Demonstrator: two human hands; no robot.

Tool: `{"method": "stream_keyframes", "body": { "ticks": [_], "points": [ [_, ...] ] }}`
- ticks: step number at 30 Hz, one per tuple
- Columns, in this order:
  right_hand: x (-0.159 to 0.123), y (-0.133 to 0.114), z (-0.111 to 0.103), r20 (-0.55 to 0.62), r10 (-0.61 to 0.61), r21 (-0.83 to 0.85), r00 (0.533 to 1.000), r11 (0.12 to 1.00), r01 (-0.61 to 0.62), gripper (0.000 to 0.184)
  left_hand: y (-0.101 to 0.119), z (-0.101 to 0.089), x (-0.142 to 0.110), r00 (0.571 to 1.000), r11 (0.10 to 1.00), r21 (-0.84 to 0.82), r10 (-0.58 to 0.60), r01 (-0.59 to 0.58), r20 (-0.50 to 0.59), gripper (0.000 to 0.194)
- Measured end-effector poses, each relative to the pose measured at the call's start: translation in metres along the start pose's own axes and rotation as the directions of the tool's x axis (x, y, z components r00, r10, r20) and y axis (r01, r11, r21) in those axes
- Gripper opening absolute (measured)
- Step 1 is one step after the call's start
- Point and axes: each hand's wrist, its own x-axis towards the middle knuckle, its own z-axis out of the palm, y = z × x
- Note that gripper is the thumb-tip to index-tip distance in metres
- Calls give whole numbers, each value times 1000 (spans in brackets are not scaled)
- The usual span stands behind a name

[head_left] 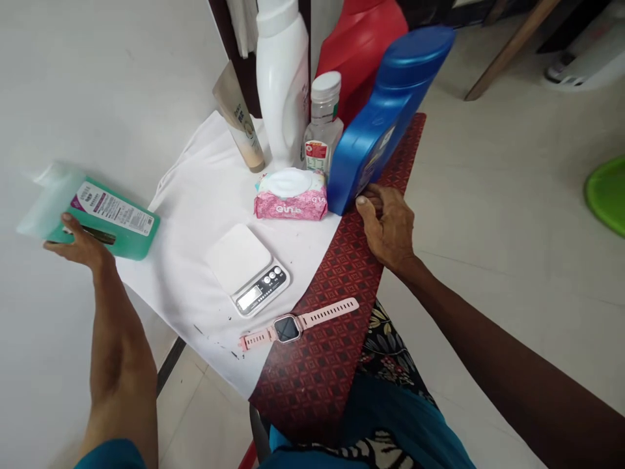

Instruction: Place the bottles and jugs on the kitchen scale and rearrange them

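At the left, my left hand [83,246] is closed around a green bottle [129,225] with a white label, tilted with its pale upper end to the left. My right hand [387,225] is at the table's right edge, its thumb and curled fingers against the base of a blue bottle [364,146]; some fingertips are hidden. Left of that bottle lies a pink wipes pack [291,203]. A white digital kitchen scale [244,260] with a lit display sits between my hands. Nearer me lies a pink-strapped smartwatch [286,328].
Behind the wipes stand a beige tube [240,124], a white bottle [283,85], a clear bottle [322,124] with a white cap, and a red bottle [359,52]. White cloth [195,195] covers part of the red patterned table [312,371]. A green object [608,195] is on the right.
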Motion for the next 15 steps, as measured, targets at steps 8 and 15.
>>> {"method": "stream_keyframes", "body": {
  "ticks": [8, 15],
  "points": [
    [1, 0, 0, -11, -13, 58, 1000, 998, 14, 59, -2, 41, -20, 952, 952, 12, 305, -304, -25, 86],
    [2, 0, 4, -31, -2, 104, 1000, 995, 5, 59, 53, 173, -61, 472, 840, -133, 418, -526, 776, 109]
  ]
}}
